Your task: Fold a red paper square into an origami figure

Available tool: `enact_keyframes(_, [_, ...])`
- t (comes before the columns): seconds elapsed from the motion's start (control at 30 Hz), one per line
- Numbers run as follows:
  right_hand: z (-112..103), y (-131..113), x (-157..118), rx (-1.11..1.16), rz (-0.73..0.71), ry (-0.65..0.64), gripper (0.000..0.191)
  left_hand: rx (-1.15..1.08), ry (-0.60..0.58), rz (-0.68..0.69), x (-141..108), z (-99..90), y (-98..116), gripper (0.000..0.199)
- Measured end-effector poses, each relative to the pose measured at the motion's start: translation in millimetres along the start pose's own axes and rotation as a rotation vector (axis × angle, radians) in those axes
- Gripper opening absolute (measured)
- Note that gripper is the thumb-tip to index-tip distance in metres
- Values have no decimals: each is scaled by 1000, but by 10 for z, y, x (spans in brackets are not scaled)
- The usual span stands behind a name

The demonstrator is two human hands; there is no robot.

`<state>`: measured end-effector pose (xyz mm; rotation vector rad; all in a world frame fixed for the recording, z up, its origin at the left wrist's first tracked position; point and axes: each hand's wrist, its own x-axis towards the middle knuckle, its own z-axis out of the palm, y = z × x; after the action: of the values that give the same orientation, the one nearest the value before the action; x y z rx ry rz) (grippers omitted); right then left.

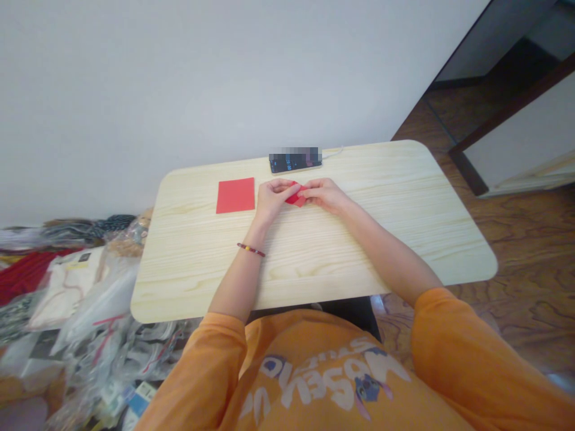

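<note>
- Down at the chest, an orange shirt (314, 383) with a cartoon print fills the bottom of the view, its sleeves pushed along both forearms.
- On the left wrist, a beaded bracelet (250, 249), red and yellow showing!
- Center of the pine table (381, 239), and here's the action: left hand (272, 200) and right hand (326, 194) meet, both closed in a pinch on a folded red paper (295, 196), which sits tight between them.
- Just beside the left hand, a flat red sheet (235, 196) lies on the table, square to the edge, not touched by either hand.
- Out past the table's left side, a heap of plastic bags (92, 317) and cloth piles up.
- Up at the far edge, a phone (295, 160) lies screen up, its display blurred, a white cable (336, 153) trailing off to the right.
- Beyond that, a white wall (179, 90) behind the table, and a wood floor (516, 239) off to the right.
</note>
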<state>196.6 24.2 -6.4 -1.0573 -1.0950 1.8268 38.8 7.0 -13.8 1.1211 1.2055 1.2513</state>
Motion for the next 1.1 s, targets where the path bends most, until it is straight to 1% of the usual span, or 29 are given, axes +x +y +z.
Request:
enact_keyframes(0.23, [-5,-5,-12,-5,-2,-20,24,-8,15,-4,5,3,-18,38])
enact_keyframes(0.6, [4,-8,-11,-19,6,-7,29,20,42,20,19,-1,-37,29])
enact_keyframes(0.7, [12,-13,-16,-21,1,-8,28,12,49,33,15,5,-32,28])
enact_keyframes(0.87, [17,-21,-23,-32,10,3,26,64,74,49,25,0,-43,31])
enact_keyframes(1.1, [16,-23,-18,-11,21,16,23,51,30,45,3,3,-10,37])
